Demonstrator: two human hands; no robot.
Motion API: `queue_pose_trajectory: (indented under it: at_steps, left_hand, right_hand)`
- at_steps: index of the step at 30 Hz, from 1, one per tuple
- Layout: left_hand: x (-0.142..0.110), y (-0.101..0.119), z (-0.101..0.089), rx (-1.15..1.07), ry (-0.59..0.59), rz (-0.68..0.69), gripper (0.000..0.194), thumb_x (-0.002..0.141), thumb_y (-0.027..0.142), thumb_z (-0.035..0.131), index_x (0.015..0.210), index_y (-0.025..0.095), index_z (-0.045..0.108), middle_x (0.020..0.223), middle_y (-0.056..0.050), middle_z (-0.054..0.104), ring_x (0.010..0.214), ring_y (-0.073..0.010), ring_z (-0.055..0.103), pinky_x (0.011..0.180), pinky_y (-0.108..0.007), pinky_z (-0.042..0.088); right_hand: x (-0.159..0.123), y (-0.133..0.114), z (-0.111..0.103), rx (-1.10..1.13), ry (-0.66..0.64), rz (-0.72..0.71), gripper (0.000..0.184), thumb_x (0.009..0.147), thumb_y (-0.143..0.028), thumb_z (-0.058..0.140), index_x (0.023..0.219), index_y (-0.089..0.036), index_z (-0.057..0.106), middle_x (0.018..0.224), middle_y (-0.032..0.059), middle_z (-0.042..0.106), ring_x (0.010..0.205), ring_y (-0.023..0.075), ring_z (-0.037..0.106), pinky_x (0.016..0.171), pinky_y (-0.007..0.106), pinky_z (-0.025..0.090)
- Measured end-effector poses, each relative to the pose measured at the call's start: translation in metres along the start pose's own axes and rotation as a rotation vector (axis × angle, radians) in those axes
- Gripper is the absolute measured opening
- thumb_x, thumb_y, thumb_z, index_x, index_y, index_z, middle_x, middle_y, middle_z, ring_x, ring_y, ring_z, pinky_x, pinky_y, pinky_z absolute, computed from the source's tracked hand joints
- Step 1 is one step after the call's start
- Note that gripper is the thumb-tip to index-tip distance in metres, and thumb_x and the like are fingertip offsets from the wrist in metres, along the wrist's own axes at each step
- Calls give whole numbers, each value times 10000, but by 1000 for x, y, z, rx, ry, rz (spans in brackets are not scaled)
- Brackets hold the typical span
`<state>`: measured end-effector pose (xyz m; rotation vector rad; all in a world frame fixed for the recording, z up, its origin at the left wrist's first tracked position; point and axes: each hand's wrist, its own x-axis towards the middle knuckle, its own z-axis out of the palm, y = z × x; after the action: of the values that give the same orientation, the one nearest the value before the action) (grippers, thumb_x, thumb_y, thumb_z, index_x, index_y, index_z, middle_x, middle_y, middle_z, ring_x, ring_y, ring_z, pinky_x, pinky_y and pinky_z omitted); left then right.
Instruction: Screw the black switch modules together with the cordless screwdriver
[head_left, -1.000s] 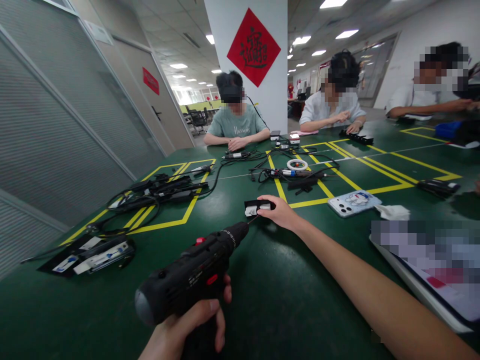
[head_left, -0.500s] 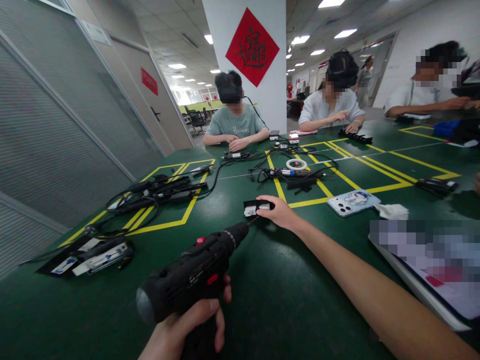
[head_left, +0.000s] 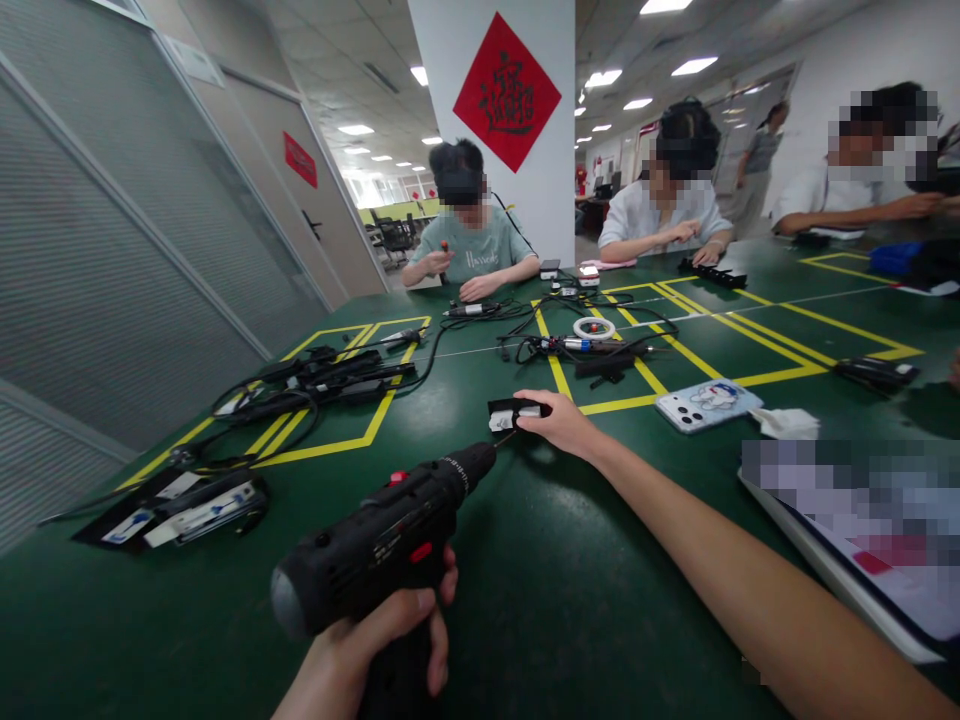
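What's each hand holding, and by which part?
Left hand: the black drill, by its handle. Right hand: a small black-and-white piece, by its right end, thumb on the near side.

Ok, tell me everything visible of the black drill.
The black, plastic-looking drill has a grey rear cap, red top and side parts, ridged chuck and thin bit. The left hand grips its handle; it slants over the green table, bit toward the black-and-white piece in the right hand; contact is unclear.
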<state>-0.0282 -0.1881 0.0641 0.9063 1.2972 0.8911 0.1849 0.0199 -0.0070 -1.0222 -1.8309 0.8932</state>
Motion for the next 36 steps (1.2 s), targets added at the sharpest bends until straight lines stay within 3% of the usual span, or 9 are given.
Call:
queue_pose_trajectory:
  at_steps: [19,36]
  left_hand:
    - [0,0,4,-43,53,0,327,722,340,572,978,138,544,726,-49,607,399,-168,524,479,-344,451]
    - [1,0,7,-78,23,23,264,715,287,562,935,140,556,703,-32,579,380,-177,529,446,-349,454]
  right_hand:
    - [0,3,1,46,11,7,436,710,-251,628,1140,-179,626,1075,60,643,904,177,596,806,287,449]
    - [1,4,-1,9,0,-25,437,721,-267,627,1148,-176,621,1083,67,632,911,180,591,821,296,441]
